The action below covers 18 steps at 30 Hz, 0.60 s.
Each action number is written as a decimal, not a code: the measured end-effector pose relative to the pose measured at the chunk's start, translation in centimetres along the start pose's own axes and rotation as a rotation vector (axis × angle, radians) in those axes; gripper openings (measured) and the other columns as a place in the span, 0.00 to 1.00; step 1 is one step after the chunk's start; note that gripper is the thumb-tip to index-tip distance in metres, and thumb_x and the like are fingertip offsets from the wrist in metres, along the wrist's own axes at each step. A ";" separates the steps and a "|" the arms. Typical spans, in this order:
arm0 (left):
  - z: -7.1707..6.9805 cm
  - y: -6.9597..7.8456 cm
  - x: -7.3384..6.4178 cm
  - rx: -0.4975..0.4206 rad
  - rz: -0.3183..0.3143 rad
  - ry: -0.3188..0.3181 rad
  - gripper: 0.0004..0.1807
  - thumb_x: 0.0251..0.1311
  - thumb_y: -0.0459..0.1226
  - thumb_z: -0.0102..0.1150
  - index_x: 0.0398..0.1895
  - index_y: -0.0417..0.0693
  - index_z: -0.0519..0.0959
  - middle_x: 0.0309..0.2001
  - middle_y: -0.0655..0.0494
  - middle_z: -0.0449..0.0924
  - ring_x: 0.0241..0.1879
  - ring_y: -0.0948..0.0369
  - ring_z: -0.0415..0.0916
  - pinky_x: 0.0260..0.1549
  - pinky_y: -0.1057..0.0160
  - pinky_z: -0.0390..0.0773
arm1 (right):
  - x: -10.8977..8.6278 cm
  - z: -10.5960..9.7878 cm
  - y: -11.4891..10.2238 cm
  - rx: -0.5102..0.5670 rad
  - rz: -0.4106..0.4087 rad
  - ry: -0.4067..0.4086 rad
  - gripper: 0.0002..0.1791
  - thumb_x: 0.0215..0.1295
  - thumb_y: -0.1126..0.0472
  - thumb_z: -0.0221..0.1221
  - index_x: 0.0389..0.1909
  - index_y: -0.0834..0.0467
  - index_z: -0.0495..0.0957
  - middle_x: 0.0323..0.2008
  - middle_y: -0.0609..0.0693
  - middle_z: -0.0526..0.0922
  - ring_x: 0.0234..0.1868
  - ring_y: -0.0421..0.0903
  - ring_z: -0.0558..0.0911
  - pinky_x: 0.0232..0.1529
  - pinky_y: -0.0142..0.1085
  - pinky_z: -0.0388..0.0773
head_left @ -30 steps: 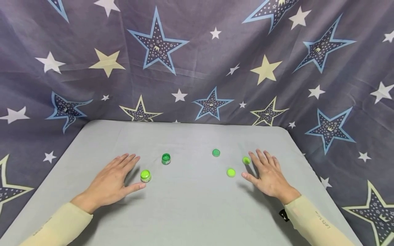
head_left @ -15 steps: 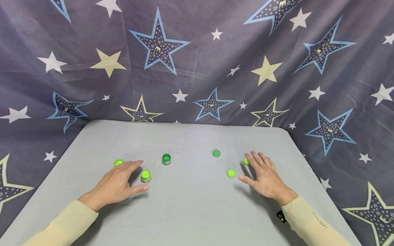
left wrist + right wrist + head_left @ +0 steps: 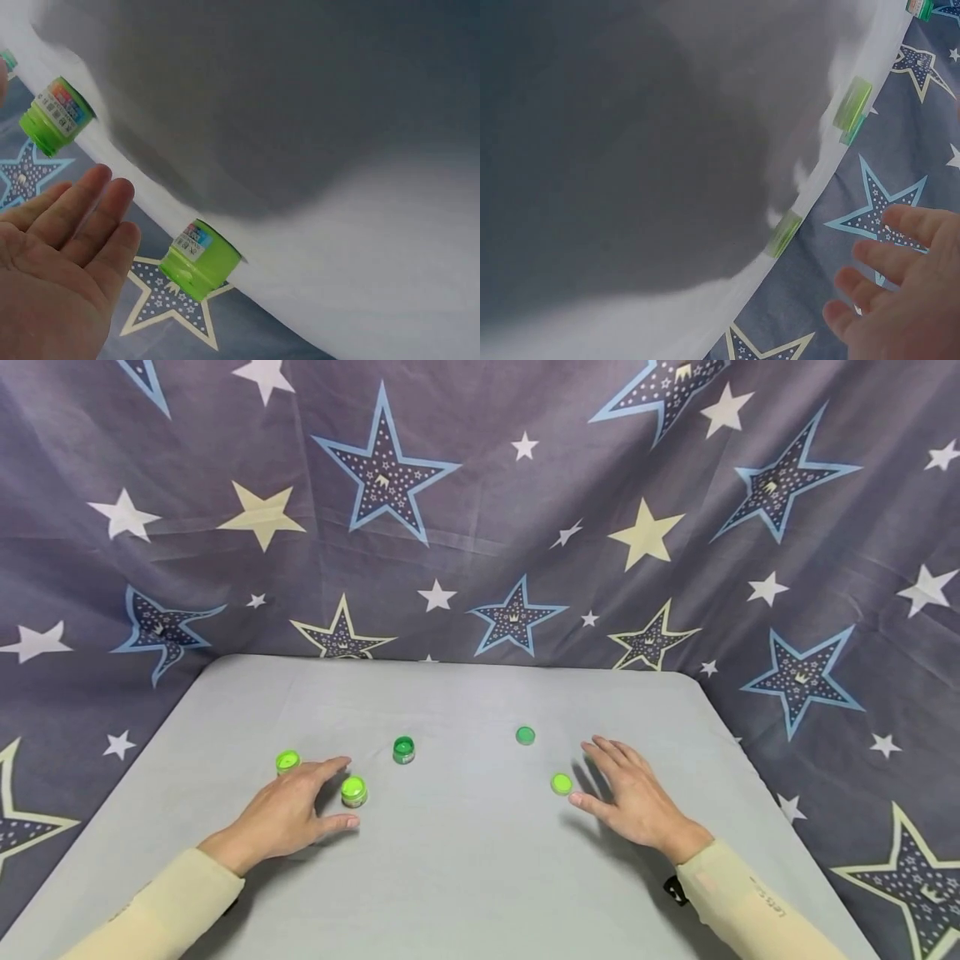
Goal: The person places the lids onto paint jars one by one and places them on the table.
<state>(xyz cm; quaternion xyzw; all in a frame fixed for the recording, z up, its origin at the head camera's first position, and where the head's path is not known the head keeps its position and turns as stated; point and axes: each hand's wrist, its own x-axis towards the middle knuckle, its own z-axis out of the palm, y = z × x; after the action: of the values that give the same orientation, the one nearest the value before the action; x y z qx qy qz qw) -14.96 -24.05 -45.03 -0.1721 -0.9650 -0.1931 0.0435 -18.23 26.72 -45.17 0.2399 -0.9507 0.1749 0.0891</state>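
My left hand (image 3: 273, 814) is held over the table with fingers extended, thumb and forefinger spread on either side of a light green jar (image 3: 354, 792) without gripping it. A second light green jar (image 3: 287, 762) stands just beyond the knuckles, partly covered by them. Farther back is a dark green jar (image 3: 403, 749). All three look uncapped. My right hand (image 3: 633, 797) hovers with loosely spread fingers, its thumb tip close beside a light green lid (image 3: 561, 783). Another light green lid (image 3: 785, 234) shows in the right wrist view; that hand hides it from the head view.
A dark green lid (image 3: 525, 735) lies farther back on the grey-white tabletop (image 3: 465, 877). Behind and around the table hangs a dark curtain (image 3: 465, 527) printed with stars.
My left hand has moved right towards the nearer light green jar, uncovering the one behind it. My right hand has drifted left and nearer me, now covering the rightmost lid in the head view.
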 end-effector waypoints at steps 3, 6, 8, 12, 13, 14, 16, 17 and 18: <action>0.2 -0.1 0.1 -0.018 -0.001 0.006 0.47 0.50 0.55 0.78 0.69 0.40 0.73 0.60 0.39 0.79 0.60 0.39 0.76 0.56 0.36 0.73 | 0.1 0.1 -0.1 0.007 -0.006 -0.003 0.46 0.66 0.32 0.61 0.76 0.57 0.64 0.75 0.60 0.65 0.74 0.62 0.62 0.72 0.61 0.53; 0.4 0.0 0.2 -0.053 -0.006 0.006 0.45 0.50 0.52 0.79 0.67 0.40 0.74 0.59 0.39 0.80 0.58 0.39 0.77 0.54 0.36 0.74 | 0.1 0.2 -0.2 0.007 -0.008 -0.001 0.46 0.66 0.33 0.62 0.75 0.58 0.65 0.74 0.60 0.65 0.74 0.62 0.63 0.71 0.61 0.53; 0.5 0.0 0.3 -0.073 -0.018 0.004 0.43 0.49 0.51 0.80 0.66 0.41 0.75 0.57 0.40 0.81 0.57 0.40 0.78 0.54 0.37 0.75 | 0.1 0.3 -0.3 0.009 -0.007 0.002 0.46 0.65 0.33 0.62 0.75 0.58 0.65 0.74 0.60 0.65 0.73 0.63 0.63 0.71 0.62 0.54; 0.7 0.1 0.5 -0.102 -0.053 0.002 0.39 0.49 0.47 0.81 0.64 0.44 0.78 0.54 0.44 0.83 0.55 0.43 0.79 0.51 0.39 0.77 | 0.1 0.4 -0.5 0.008 -0.010 0.005 0.46 0.64 0.33 0.63 0.74 0.58 0.66 0.74 0.61 0.66 0.73 0.63 0.64 0.71 0.62 0.55; 0.7 0.1 0.5 -0.107 -0.058 0.001 0.38 0.49 0.46 0.81 0.63 0.45 0.79 0.53 0.45 0.83 0.55 0.43 0.79 0.50 0.39 0.77 | 0.1 0.4 -0.6 0.007 -0.010 0.005 0.46 0.64 0.32 0.63 0.74 0.57 0.66 0.74 0.61 0.66 0.73 0.63 0.64 0.71 0.62 0.55; 0.7 0.2 0.6 -0.113 -0.063 -0.001 0.37 0.49 0.46 0.81 0.63 0.46 0.79 0.53 0.45 0.83 0.54 0.44 0.79 0.50 0.39 0.77 | 0.2 0.4 -0.6 0.003 -0.011 0.006 0.46 0.64 0.32 0.63 0.74 0.57 0.67 0.74 0.61 0.66 0.73 0.63 0.64 0.71 0.62 0.55; 0.7 0.3 0.6 -0.124 -0.069 -0.004 0.35 0.49 0.45 0.81 0.62 0.47 0.80 0.53 0.46 0.83 0.54 0.45 0.79 0.49 0.40 0.78 | 0.3 0.5 -0.7 0.001 -0.014 0.007 0.47 0.64 0.31 0.62 0.74 0.58 0.67 0.74 0.61 0.66 0.73 0.63 0.64 0.71 0.62 0.55; 0.7 0.3 0.7 -0.127 -0.072 -0.005 0.35 0.49 0.44 0.81 0.62 0.47 0.80 0.53 0.47 0.83 0.53 0.45 0.79 0.49 0.41 0.78 | 0.3 0.5 -0.7 0.000 -0.015 0.008 0.47 0.64 0.31 0.62 0.74 0.58 0.67 0.74 0.61 0.66 0.73 0.63 0.64 0.71 0.62 0.54; 0.7 0.4 0.7 -0.130 -0.075 -0.006 0.34 0.49 0.43 0.81 0.61 0.47 0.81 0.53 0.47 0.83 0.53 0.45 0.79 0.49 0.41 0.78 | 0.4 0.5 -0.8 0.002 -0.016 0.010 0.47 0.64 0.31 0.63 0.74 0.58 0.67 0.74 0.61 0.66 0.73 0.63 0.64 0.71 0.62 0.55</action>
<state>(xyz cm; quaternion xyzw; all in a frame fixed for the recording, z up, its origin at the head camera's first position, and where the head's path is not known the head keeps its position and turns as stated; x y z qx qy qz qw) -15.52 -23.17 -45.44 -0.1388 -0.9563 -0.2562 0.0224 -18.23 25.73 -45.33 0.2467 -0.9481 0.1764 0.0951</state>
